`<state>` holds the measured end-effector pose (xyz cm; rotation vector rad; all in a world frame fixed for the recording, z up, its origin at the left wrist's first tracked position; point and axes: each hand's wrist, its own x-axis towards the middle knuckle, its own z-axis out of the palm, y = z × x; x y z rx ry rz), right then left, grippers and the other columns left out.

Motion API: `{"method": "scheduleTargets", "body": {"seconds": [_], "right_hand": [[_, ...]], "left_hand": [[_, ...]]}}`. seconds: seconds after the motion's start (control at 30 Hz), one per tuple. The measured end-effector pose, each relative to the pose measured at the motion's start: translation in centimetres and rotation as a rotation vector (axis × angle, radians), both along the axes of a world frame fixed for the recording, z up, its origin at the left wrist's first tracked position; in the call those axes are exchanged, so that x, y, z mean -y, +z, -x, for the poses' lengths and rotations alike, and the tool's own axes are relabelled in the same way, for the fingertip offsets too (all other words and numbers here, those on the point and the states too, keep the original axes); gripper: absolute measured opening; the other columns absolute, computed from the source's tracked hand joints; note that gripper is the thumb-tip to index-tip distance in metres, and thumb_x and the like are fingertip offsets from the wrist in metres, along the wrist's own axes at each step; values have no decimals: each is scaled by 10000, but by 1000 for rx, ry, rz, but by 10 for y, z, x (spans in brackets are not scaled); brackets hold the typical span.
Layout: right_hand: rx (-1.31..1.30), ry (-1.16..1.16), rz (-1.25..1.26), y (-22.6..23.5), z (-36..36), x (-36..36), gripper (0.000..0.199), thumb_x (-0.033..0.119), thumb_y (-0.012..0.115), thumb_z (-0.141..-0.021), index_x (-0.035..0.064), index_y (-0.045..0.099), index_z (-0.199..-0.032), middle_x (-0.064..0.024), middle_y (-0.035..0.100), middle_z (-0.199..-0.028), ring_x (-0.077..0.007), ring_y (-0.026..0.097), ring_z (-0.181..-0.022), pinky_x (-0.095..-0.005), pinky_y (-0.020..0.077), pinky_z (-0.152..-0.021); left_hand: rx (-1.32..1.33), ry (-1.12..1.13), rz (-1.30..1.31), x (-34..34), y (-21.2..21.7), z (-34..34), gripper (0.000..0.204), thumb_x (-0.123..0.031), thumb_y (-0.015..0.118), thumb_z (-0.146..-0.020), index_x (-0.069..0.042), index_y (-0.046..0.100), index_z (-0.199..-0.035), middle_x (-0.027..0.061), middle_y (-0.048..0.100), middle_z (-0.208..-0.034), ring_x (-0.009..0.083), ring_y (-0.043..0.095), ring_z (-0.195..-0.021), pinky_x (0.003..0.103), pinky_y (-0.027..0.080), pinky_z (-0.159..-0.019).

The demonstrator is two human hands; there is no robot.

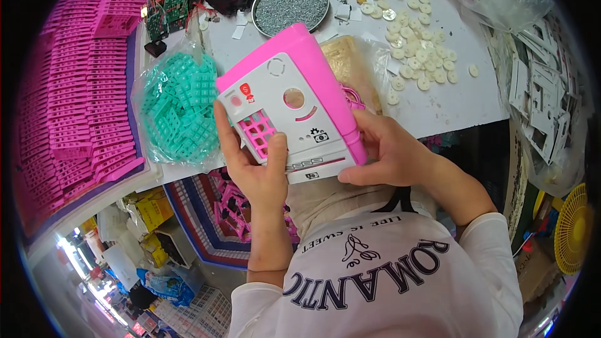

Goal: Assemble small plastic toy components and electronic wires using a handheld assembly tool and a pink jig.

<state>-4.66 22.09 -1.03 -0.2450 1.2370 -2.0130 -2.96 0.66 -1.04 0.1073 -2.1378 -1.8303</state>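
Head view, and we're looking straight down at a pink and white toy casing held up in front of the chest, over the near edge of the white worktable. The left hand has it from below — forearm rising almost vertically from the lower edge, fingers closed up the left side, thumb laid across the white faceplate just beside the pink grid of key holes. The right hand comes in from the right with the wrist bent, fingers wrapped round the pink right edge, thumb pressed along the lower corner. Both hands are clamped on the casing, which sits tilted, its top leaning away to the left.

Behind it on the table we see a clear bag of teal keypads just to the left, a round metal tray of small screws further back, and cream round discs scattered well off to the right. Stacks of pink plastic parts fill the far left.
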Motion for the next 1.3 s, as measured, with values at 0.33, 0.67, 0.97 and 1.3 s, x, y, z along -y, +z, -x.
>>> {"method": "scheduleTargets", "body": {"seconds": [0.33,0.67,0.97,1.3], "right_hand": [[-5,-37,130,4,-1,4,682,86,787,-826,11,443,-1410,-88,621,-1261,-180,611,-1151,-338,502,-995],[-536,-69,-238,2,-5,4,584,153,706,-801,0,485,-1320,-159,652,-957,-277,665,-799,-376,519,-734],[-521,-85,-273,9,-16,10,543,106,672,-811,-1,476,-1306,-162,606,-894,-302,637,-713,-377,499,-614],[-614,-122,-186,0,-13,13,585,133,714,-809,0,454,-1315,-142,590,-974,-243,634,-791,-348,497,-670]], "left_hand": [[88,34,-113,6,6,2,825,-68,634,-896,27,165,-1568,218,404,-1474,266,538,-1249,381,453,-1029],[231,-207,214,3,1,-11,1551,-722,857,-512,47,14,-1562,246,171,-1554,365,198,-1461,484,180,-1189],[192,-206,169,6,-4,-14,1577,-752,844,-488,39,5,-1565,230,174,-1557,343,209,-1461,472,196,-1188],[49,-143,348,10,-8,-9,1498,-688,867,-520,19,68,-1571,201,254,-1522,325,275,-1432,465,239,-1172]]}}
